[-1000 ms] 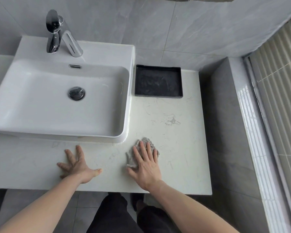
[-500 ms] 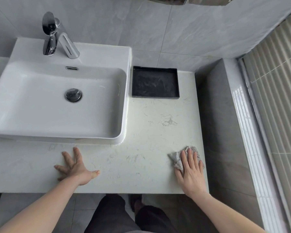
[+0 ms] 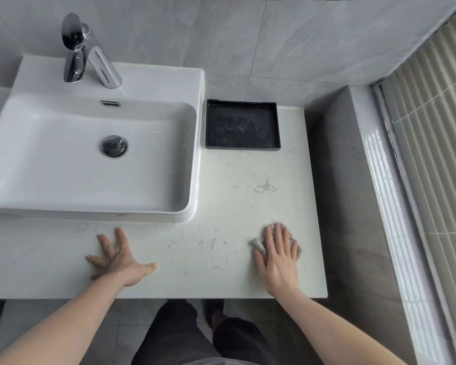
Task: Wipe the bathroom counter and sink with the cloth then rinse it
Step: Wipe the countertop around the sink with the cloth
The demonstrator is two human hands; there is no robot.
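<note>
While near counter (image 3: 221, 206) edge, cloth (image 3: 258, 243) under right hand (image 3: 277, 259)

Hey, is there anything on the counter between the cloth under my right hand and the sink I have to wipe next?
Nothing visible. The right hand presses the cloth flat near the counter's front right. The stretch toward the sink is bare. The black tray sits further back, and the left hand rests off to the left.

A shallow black tray (image 3: 242, 126) sits against the grey tiled wall (image 3: 287, 35), its floor smeared pale. To the right runs a grey ledge (image 3: 337, 180), then a glossy sill (image 3: 387, 206) and ribbed beige blinds (image 3: 440, 127). Dark trousers (image 3: 179, 335) show below.
</note>
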